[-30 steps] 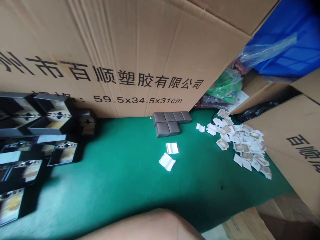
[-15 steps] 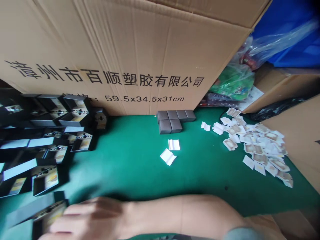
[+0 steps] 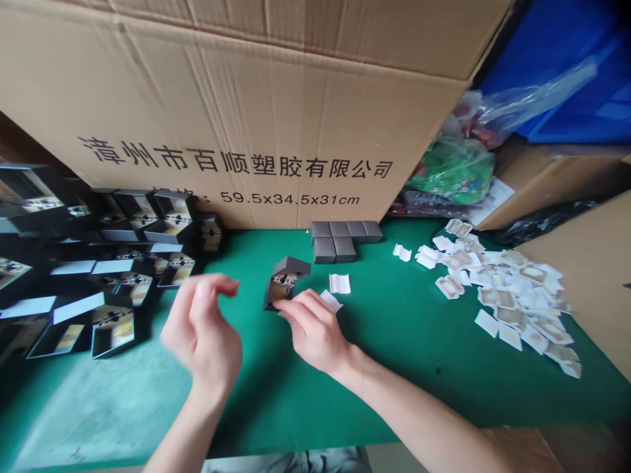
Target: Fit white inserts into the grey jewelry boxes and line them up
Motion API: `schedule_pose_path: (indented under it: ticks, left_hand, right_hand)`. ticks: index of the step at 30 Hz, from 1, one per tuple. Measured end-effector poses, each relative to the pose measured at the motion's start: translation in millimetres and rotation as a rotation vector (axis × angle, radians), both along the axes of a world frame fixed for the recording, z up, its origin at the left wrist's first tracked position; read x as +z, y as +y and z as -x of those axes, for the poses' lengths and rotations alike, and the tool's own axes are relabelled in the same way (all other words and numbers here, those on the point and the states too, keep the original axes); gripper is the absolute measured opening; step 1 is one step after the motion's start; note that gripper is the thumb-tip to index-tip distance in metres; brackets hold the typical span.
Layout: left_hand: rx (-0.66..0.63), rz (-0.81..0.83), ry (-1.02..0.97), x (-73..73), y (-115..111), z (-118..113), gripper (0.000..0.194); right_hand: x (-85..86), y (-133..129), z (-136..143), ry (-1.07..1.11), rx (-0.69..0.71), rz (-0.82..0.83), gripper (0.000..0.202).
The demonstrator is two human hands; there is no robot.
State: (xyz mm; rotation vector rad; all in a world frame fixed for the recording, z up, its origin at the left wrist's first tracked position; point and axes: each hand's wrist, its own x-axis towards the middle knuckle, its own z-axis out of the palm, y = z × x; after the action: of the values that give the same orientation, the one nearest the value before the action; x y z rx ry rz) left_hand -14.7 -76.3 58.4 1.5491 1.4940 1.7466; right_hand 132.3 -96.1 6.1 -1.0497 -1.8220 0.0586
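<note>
My right hand (image 3: pixel 318 328) pinches the lower front edge of a small dark hinged gift box (image 3: pixel 288 279) in the middle of the green table. The box's lid stands raised, and a pale insert with dark cutouts shows inside. To the left of it, my left hand (image 3: pixel 204 328) is held above the table, slightly blurred, with fingers loosely bent and nothing visible in them. Just beyond my right hand lie two folded white card pieces (image 3: pixel 340 284), one partly covered by its fingers. Behind them sit several closed dark boxes (image 3: pixel 334 244) grouped together.
Many open dark boxes (image 3: pixel 113 328) crowd the left side. A heap of white card inserts (image 3: pixel 517 282) spreads over the right. A large printed carton (image 3: pixel 276 118) stands along the back. Plastic bags (image 3: pixel 453 171) and a blue bin (image 3: pixel 566 98) are at the back right.
My right hand has moved from the lower left to the table's middle, where it now holds an open box. My left hand has come into view. The camera view has shifted.
</note>
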Motion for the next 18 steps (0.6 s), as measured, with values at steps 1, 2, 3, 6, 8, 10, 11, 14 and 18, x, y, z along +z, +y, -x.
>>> schedule_pose_path:
  ticks: [1, 2, 3, 6, 8, 10, 11, 14, 18]
  left_hand:
    - [-0.030, -0.012, -0.074, 2.5, 23.1, -8.2, 0.027]
    - [-0.097, 0.025, -0.097, 3.2, 44.3, -15.4, 0.029]
    - [-0.188, 0.082, -0.126, 1.9, 62.9, -20.9, 0.032]
    - [-0.297, 0.213, -0.142, -12.2, 98.7, -25.3, 0.045]
    - [-0.320, 0.311, -0.142, -23.3, 106.1, -19.8, 0.051]
    - [-0.408, 0.397, -0.155, -30.3, 103.5, -11.5, 0.053]
    - [-0.494, 0.444, -0.156, -31.7, 100.0, -7.3, 0.053]
    - [-0.737, 0.560, -0.135, -29.4, 87.1, 3.6, 0.055]
    - [-0.947, 0.665, 0.017, -21.6, 78.9, 11.1, 0.055]
  right_hand:
    - [1.1, 1.7, -2.2, 0.015, -0.022, -0.003, 0.025]
    - [2.0, 3.3, -4.3, 0.025, -0.040, -0.011, 0.024]
    - [2.6, 4.8, -6.3, 0.030, -0.051, -0.021, 0.024]
    - [2.2, 8.3, -11.7, 0.029, -0.053, -0.027, 0.025]
    - [0.6, 10.1, -14.0, 0.011, -0.048, -0.017, 0.026]
    - [-1.0, 11.8, -15.0, -0.003, -0.039, -0.009, 0.027]
    - [-1.6, 12.8, -15.0, -0.008, -0.037, -0.006, 0.027]
    - [-1.5, 16.2, -14.0, -0.026, -0.040, -0.016, 0.025]
    - [0.5, 19.0, -10.4, -0.074, -0.027, -0.009, 0.024]
